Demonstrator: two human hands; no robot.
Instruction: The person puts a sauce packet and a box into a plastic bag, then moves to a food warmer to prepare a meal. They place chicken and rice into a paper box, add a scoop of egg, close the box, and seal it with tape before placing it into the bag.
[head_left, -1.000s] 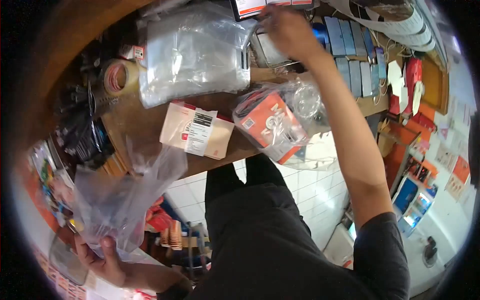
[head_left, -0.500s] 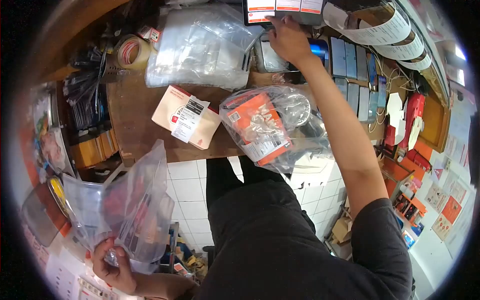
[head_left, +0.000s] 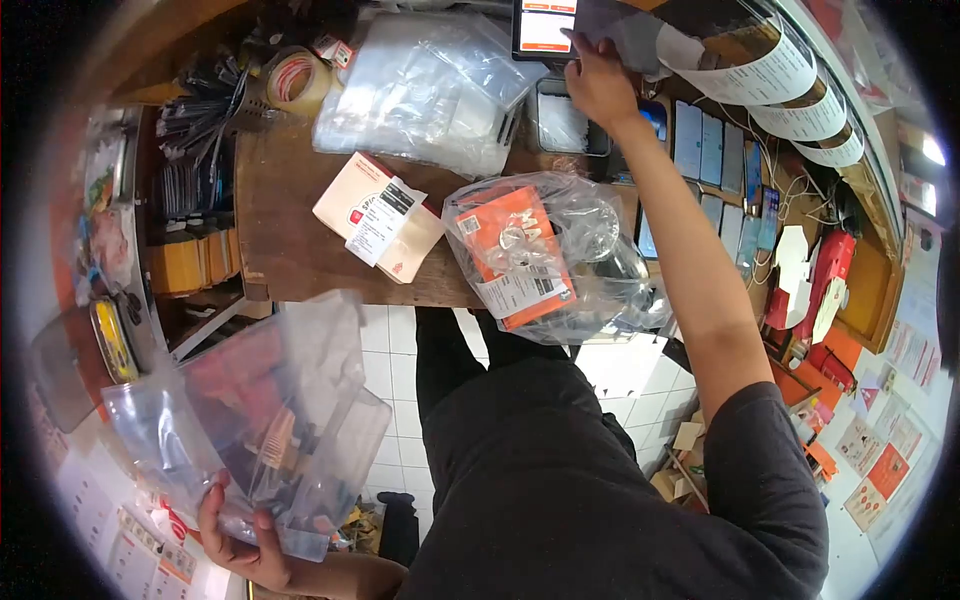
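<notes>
My left hand [head_left: 242,540] is closed on the lower end of a clear plastic bag [head_left: 335,400], which spreads loosely upward at the lower left. At the top, my right hand [head_left: 603,88] reaches over the table with its index finger stretched out to the screen of a tablet [head_left: 547,28]; it holds nothing. White and orange panels light the screen. An orange box with a label [head_left: 512,255] sits inside another clear bag [head_left: 600,305] near the table's front edge. Left of it lies a cream box with a white label [head_left: 385,215].
A stack of clear bags [head_left: 415,100] covers the back of the wooden table [head_left: 280,220], beside a tape roll [head_left: 298,80]. Rows of phones [head_left: 700,140] with cables stand at the right. Curled printed paper strips [head_left: 740,80] hang at the upper right.
The screen now shows one narrower white panel instead of several. My left hand and its bag have moved a little right and down, and the bag has spread. The view has shifted slightly.
</notes>
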